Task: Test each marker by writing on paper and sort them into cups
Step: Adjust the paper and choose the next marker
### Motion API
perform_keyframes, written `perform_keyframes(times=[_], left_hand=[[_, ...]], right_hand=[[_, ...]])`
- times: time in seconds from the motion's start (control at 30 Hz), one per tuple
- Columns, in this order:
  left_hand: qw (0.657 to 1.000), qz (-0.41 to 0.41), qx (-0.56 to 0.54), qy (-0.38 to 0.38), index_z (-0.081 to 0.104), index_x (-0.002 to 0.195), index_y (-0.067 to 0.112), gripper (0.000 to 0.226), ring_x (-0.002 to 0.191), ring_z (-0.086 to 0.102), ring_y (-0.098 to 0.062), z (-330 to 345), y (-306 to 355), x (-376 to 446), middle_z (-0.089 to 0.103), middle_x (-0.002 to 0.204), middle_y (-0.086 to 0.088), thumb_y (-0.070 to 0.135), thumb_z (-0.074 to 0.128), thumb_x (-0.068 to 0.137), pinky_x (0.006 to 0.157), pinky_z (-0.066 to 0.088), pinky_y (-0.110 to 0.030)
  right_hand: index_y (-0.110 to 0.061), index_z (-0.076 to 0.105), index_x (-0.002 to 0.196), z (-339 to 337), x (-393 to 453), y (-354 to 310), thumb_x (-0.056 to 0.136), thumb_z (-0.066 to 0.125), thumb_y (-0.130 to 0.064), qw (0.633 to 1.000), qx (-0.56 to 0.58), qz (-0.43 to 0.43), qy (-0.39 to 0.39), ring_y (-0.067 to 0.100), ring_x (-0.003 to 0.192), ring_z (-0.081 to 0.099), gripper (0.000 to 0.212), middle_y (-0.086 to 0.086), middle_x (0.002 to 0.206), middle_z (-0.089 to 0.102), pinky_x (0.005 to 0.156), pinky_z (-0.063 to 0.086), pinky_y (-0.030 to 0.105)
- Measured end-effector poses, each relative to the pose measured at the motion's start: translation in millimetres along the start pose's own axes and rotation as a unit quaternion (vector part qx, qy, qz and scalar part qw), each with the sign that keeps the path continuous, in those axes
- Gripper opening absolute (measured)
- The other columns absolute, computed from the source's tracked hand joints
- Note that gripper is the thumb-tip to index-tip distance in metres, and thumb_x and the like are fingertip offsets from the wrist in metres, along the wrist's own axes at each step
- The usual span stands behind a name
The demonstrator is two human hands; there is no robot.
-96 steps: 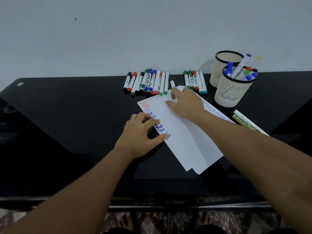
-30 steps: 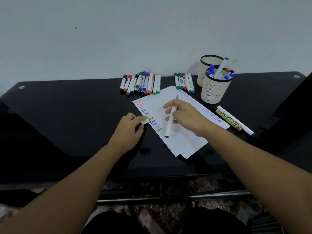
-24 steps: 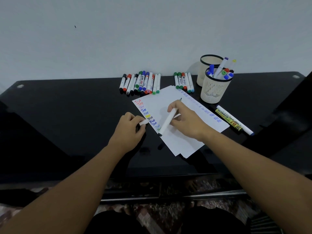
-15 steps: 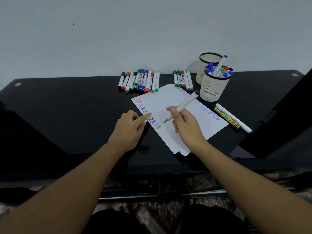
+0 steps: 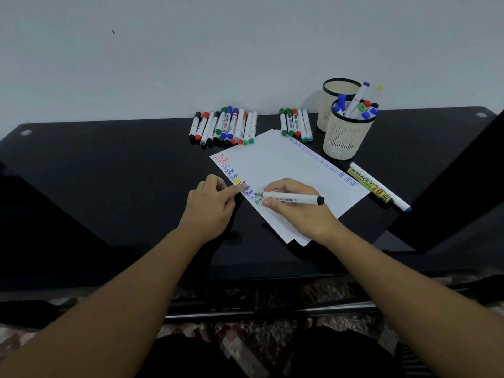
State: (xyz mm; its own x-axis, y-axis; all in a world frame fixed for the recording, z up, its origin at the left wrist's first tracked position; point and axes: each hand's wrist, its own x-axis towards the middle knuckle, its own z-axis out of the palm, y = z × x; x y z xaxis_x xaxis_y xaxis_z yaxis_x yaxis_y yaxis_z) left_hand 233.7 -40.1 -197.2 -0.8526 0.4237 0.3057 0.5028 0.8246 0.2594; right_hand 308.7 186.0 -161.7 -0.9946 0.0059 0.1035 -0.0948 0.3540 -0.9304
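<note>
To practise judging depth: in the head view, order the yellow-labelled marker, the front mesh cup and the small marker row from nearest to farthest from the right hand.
1. Yellow-labelled marker, right of the right hand.
2. Front mesh cup, beyond, right.
3. Small marker row, by the paper's far edge; nearly level with the cup.

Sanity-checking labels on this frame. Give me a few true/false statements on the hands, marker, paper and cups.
1. The right hand holds a marker with its tip at the paper. True.
2. The left hand is lifted off the paper. False: its forefinger presses the paper's left edge.
3. The front cup holds markers. True.
4. Both cups are full. False: the rear cup shows no markers.
</note>
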Motion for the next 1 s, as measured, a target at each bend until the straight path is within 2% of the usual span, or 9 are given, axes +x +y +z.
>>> perform_keyframes(times=[0.1, 0.23, 0.33, 0.43, 0.57, 0.77, 0.9, 1.0], left_hand=[[1.0, 0.003, 0.003, 0.006, 0.057, 0.139, 0.043, 0.04, 0.093, 0.043, -0.014, -0.5, -0.8, 1.4, 0.043, 0.108, 0.004, 0.029, 0.047, 0.103, 0.08, 0.032, -0.035], [1.0, -0.007, -0.014, 0.013, 0.059, 0.137, 0.045, 0.036, 0.094, 0.047, -0.015, 0.3, 1.8, -0.3, 0.043, 0.107, 0.006, 0.037, 0.048, 0.104, 0.083, 0.035, -0.037], [1.0, -0.017, -0.014, 0.01, 0.058, 0.138, 0.046, 0.036, 0.097, 0.047, -0.015, -1.3, 2.7, 0.2, 0.043, 0.108, 0.006, 0.04, 0.046, 0.104, 0.086, 0.033, -0.035], [1.0, -0.016, -0.011, 0.011, 0.058, 0.138, 0.046, 0.036, 0.097, 0.046, -0.015, -2.3, 4.5, 0.8, 0.043, 0.108, 0.005, 0.04, 0.046, 0.104, 0.086, 0.031, -0.034], [1.0, -0.015, -0.013, 0.011, 0.058, 0.138, 0.045, 0.036, 0.097, 0.046, -0.015, -1.2, 4.3, 0.4, 0.043, 0.108, 0.005, 0.04, 0.047, 0.104, 0.086, 0.032, -0.035], [1.0, -0.016, -0.012, 0.006, 0.057, 0.138, 0.046, 0.036, 0.097, 0.045, -0.014, -1.0, 3.2, 0.5, 0.042, 0.108, 0.006, 0.041, 0.046, 0.104, 0.086, 0.033, -0.034], [1.0, -0.019, -0.015, 0.002, 0.058, 0.138, 0.046, 0.036, 0.097, 0.045, -0.013, -0.8, 3.0, 0.9, 0.042, 0.108, 0.006, 0.041, 0.046, 0.104, 0.087, 0.031, -0.033], [1.0, -0.018, -0.014, 0.003, 0.058, 0.137, 0.046, 0.036, 0.097, 0.044, -0.012, -0.9, 2.4, 0.8, 0.042, 0.108, 0.007, 0.041, 0.046, 0.104, 0.087, 0.03, -0.033]], right_hand=[[-0.024, 0.075, 0.103, -2.0, -0.7, -0.9, 0.092, 0.078, -0.03, 1.0, -0.003, -0.001, 0.0, 0.005, 0.1, 0.067, 0.012, -0.012, 0.102, 0.074, 0.091, 0.054, 0.025], [-0.022, 0.07, 0.101, 4.0, -4.8, 1.7, 0.101, 0.064, -0.036, 0.999, 0.013, 0.042, 0.021, 0.005, 0.089, 0.069, 0.016, -0.005, 0.087, 0.073, 0.095, 0.055, 0.035], [-0.027, 0.068, 0.102, 7.7, -3.9, 3.6, 0.103, 0.061, -0.038, 0.999, -0.006, 0.036, 0.016, 0.004, 0.092, 0.068, 0.014, -0.009, 0.088, 0.072, 0.093, 0.054, 0.033], [-0.031, 0.068, 0.102, 5.8, -2.6, 5.5, 0.1, 0.066, -0.038, 0.999, -0.008, 0.015, 0.027, 0.008, 0.088, 0.064, 0.008, -0.01, 0.092, 0.07, 0.085, 0.053, 0.033], [-0.027, 0.066, 0.103, 5.1, -6.1, 4.2, 0.1, 0.067, -0.034, 1.0, -0.012, -0.001, 0.016, 0.005, 0.08, 0.058, 0.008, -0.006, 0.093, 0.068, 0.075, 0.048, 0.023], [-0.027, 0.064, 0.101, 4.9, -7.7, 2.4, 0.104, 0.059, -0.034, 0.999, -0.011, 0.03, 0.013, 0.01, 0.095, 0.066, 0.009, -0.006, 0.092, 0.07, 0.096, 0.052, 0.036], [-0.031, 0.062, 0.101, 5.7, -8.2, 3.3, 0.105, 0.056, -0.038, 0.999, -0.038, 0.028, 0.0, 0.012, 0.097, 0.066, 0.01, -0.008, 0.092, 0.07, 0.097, 0.052, 0.042], [-0.032, 0.062, 0.1, 6.6, -8.5, 3.0, 0.104, 0.056, -0.04, 0.999, -0.047, 0.025, -0.005, 0.011, 0.097, 0.067, 0.01, -0.009, 0.092, 0.07, 0.095, 0.053, 0.042]])
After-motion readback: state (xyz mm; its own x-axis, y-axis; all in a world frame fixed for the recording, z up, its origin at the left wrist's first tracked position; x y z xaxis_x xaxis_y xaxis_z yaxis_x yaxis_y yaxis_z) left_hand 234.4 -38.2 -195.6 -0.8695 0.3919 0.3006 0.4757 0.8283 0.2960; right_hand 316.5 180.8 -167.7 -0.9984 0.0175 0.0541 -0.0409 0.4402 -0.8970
